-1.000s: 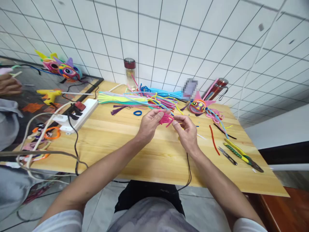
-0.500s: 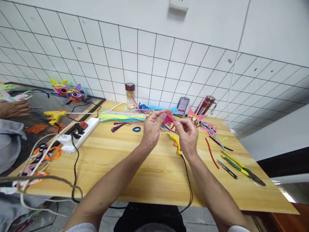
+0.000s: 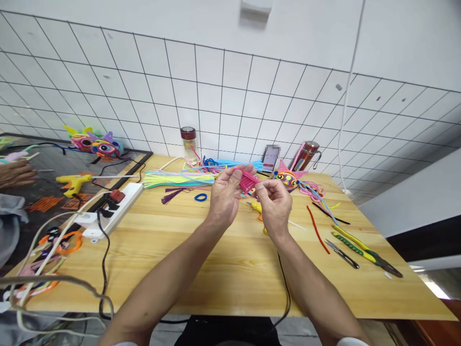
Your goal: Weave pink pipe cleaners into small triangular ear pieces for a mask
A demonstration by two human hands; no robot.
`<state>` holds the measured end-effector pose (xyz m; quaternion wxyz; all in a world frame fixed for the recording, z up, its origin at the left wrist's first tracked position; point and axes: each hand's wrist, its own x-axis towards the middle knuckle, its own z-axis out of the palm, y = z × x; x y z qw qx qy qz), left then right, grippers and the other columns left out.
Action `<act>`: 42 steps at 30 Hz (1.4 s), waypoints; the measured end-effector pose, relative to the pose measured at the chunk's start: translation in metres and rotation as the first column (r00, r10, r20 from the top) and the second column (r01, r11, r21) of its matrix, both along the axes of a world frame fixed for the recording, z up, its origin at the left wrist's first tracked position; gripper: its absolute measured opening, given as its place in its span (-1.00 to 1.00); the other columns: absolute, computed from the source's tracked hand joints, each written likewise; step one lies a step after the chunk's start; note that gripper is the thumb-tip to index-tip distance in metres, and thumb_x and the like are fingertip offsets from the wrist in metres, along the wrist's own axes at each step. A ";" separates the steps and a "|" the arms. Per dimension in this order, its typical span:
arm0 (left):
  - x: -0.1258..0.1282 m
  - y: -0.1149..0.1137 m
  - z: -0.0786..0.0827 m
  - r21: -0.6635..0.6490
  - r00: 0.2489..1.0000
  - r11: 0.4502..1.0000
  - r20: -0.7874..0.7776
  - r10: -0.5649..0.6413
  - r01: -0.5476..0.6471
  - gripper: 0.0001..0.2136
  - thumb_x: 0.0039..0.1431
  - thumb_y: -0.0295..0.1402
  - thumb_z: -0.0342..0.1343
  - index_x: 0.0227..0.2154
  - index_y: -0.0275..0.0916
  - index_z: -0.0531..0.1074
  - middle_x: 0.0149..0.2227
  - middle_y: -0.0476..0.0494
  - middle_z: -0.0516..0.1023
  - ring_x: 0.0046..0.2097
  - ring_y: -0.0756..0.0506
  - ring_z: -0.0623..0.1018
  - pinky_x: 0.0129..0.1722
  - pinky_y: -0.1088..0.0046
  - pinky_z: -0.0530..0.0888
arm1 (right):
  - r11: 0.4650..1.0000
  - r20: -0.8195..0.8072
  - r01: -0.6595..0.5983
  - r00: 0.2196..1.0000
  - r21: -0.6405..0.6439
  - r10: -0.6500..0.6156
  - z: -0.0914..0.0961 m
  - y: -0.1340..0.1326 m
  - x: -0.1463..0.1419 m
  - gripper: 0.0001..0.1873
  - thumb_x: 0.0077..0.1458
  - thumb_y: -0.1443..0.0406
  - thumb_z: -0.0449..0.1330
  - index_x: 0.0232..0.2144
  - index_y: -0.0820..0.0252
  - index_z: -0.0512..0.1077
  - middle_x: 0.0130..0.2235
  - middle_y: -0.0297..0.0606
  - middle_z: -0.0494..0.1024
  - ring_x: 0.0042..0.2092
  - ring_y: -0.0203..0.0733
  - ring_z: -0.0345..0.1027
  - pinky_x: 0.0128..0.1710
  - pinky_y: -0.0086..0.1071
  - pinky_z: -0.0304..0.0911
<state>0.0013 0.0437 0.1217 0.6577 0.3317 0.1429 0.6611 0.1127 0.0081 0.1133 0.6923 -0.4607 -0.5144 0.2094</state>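
Pinching from 9 o'clock, the left hand (image 3: pixel 225 194) closes its grip on the pink pipe-cleaner weave (image 3: pixel 248 180) above the bench (image 3: pixel 201 259); at 3 o'clock the right hand (image 3: pixel 275 206) nips its edge. Risk: twisting too hard could loosen the strands, I'd judge.

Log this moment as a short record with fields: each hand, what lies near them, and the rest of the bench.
left hand: grips a small pink woven pipe-cleaner piece, raised above the table
right hand: pinches the same piece from its right side
under the hands: yellow glue gun with a black cord, lying on the light wooden table
right of the hands: red pipe cleaner, small snips, yellow-handled pliers
behind: bundle of coloured pipe cleaners, pipe-cleaner fish figure
left: white power strip
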 end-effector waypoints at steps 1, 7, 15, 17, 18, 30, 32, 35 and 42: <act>0.000 0.000 0.000 -0.002 1.000 1.000 0.002 0.004 -0.004 -0.55 0.03 -0.06 0.56 -0.17 -0.21 0.57 -0.07 -0.23 0.78 0.13 -0.25 0.73 0.21 0.18 0.60 | 1.000 -0.004 -0.009 1.000 0.001 0.009 0.000 0.000 0.000 -0.75 0.20 0.10 0.36 -0.36 0.10 0.45 -0.47 -0.38 0.56 -0.46 -0.26 0.42 -0.43 -0.37 0.38; 0.001 0.000 -0.001 -0.021 0.998 0.999 -0.039 0.044 -0.045 -0.64 0.16 -0.09 0.49 -0.17 -0.20 0.55 -0.02 -0.23 0.77 0.17 -0.22 0.70 0.23 0.22 0.59 | 0.998 -0.084 -0.051 0.995 0.026 0.053 -0.005 0.002 -0.005 -0.77 0.17 0.16 0.37 -0.29 0.08 0.41 -0.44 -0.44 0.53 -0.45 -0.27 0.47 -0.43 -0.38 0.41; 0.003 0.002 -0.003 -0.011 0.999 0.999 -0.011 0.048 -0.048 -0.62 0.13 -0.10 0.51 -0.17 -0.20 0.54 -0.03 -0.22 0.78 0.19 -0.22 0.69 0.28 0.20 0.56 | 0.997 -0.115 -0.070 0.991 0.021 0.072 -0.009 0.002 -0.006 -0.74 0.17 0.17 0.38 -0.19 0.08 0.41 -0.37 -0.42 0.53 -0.42 -0.29 0.45 -0.42 -0.40 0.43; 0.004 0.002 -0.003 -0.013 0.999 0.999 0.011 0.043 -0.043 -0.62 0.11 -0.11 0.53 -0.18 -0.21 0.55 -0.04 -0.21 0.78 0.20 -0.22 0.69 0.31 0.19 0.54 | 0.997 -0.126 -0.077 0.989 0.026 0.080 -0.009 0.002 -0.007 -0.74 0.17 0.19 0.39 -0.17 0.08 0.41 -0.36 -0.42 0.54 -0.42 -0.31 0.43 -0.41 -0.41 0.43; 0.004 0.002 -0.003 -0.015 0.999 0.999 0.024 0.040 -0.039 -0.62 0.10 -0.11 0.54 -0.19 -0.22 0.55 -0.04 -0.21 0.78 0.20 -0.22 0.69 0.32 0.20 0.52 | 0.996 -0.131 -0.081 0.988 0.027 0.084 -0.009 0.002 -0.007 -0.74 0.17 0.19 0.39 -0.17 0.08 0.41 -0.35 -0.42 0.54 -0.42 -0.31 0.43 -0.41 -0.42 0.43; 0.006 0.000 -0.004 -0.051 0.998 0.999 0.064 0.019 -0.016 -0.63 0.09 -0.16 0.56 -0.19 -0.25 0.60 -0.05 -0.24 0.78 0.19 -0.24 0.70 0.35 0.16 0.51 | 0.947 0.284 0.131 0.934 0.292 -0.217 -0.017 0.002 -0.003 -0.86 0.30 0.37 0.26 -0.10 0.10 0.54 -0.32 -0.36 0.59 -0.42 -0.30 0.41 -0.42 -0.39 0.37; 0.007 0.000 -0.004 -0.054 0.997 0.998 0.080 0.013 -0.009 -0.62 0.07 -0.15 0.57 -0.19 -0.25 0.61 -0.07 -0.24 0.78 0.18 -0.24 0.70 0.34 0.16 0.52 | 0.923 0.360 0.131 0.893 0.363 -0.268 -0.016 0.002 -0.002 -0.83 0.32 0.41 0.22 -0.10 0.10 0.54 -0.28 -0.33 0.62 -0.40 -0.29 0.45 -0.42 -0.38 0.38; 0.007 0.000 -0.002 -0.068 0.996 0.998 0.085 0.003 0.003 -0.63 0.06 -0.16 0.57 -0.20 -0.25 0.61 -0.08 -0.24 0.78 0.19 -0.26 0.70 0.34 0.12 0.52 | 0.882 0.418 0.126 0.844 0.455 -0.336 -0.015 0.004 0.000 -0.78 0.33 0.47 0.21 -0.08 0.09 0.54 -0.24 -0.30 0.65 -0.34 -0.27 0.52 -0.43 -0.39 0.39; 0.009 0.000 -0.001 -0.094 0.994 0.995 0.109 -0.013 0.023 -0.60 0.03 -0.17 0.59 -0.20 -0.26 0.59 -0.08 -0.26 0.78 0.20 -0.29 0.69 0.34 0.08 0.52 | 0.815 0.479 0.126 0.754 0.565 -0.449 -0.016 0.007 0.004 -0.70 0.30 0.53 0.22 -0.05 0.07 0.52 -0.23 -0.28 0.67 -0.27 -0.22 0.56 -0.35 -0.36 0.47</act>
